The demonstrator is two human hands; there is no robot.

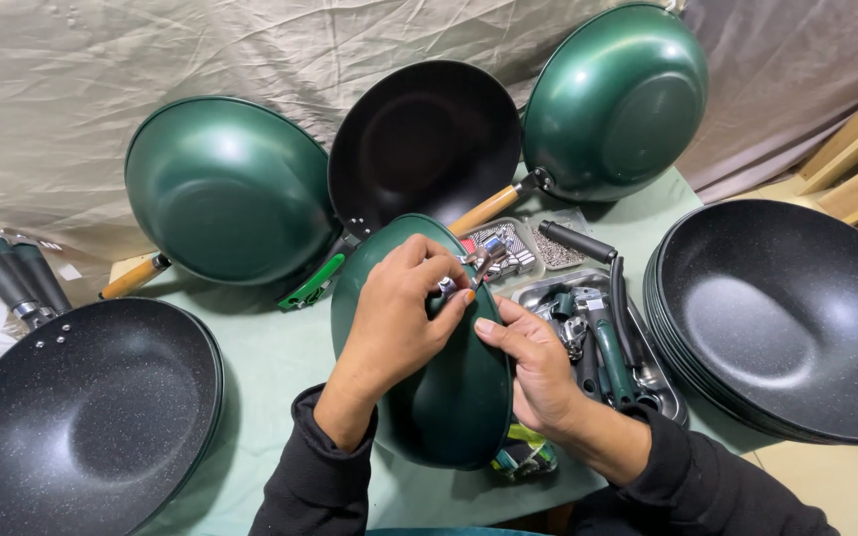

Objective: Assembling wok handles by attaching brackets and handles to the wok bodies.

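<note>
left hand [399, 323] pinches a small bracket [446, 287], mostly hidden, on the green wok [449, 397].

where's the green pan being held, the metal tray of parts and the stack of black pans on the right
green pan [454, 397]: head view, its green outer wall.
metal tray [669, 392]: head view, near right rim.
stack of black pans [782, 318]: head view, top pan's speckled inside.

A pan [429, 347] stands on its edge at the middle of the table [270, 367], near the front edge, with the left hand [394, 318] on its left face and the right hand [538, 362] on its right. Just right of it lies a tray of tools [647, 372]; behind that, small boxes of screws [538, 248]. A stack of pans [786, 318] sits at the right edge, another pan [81, 417] at the front left corner. Three pans [419, 139] lean along the back edge.
</note>
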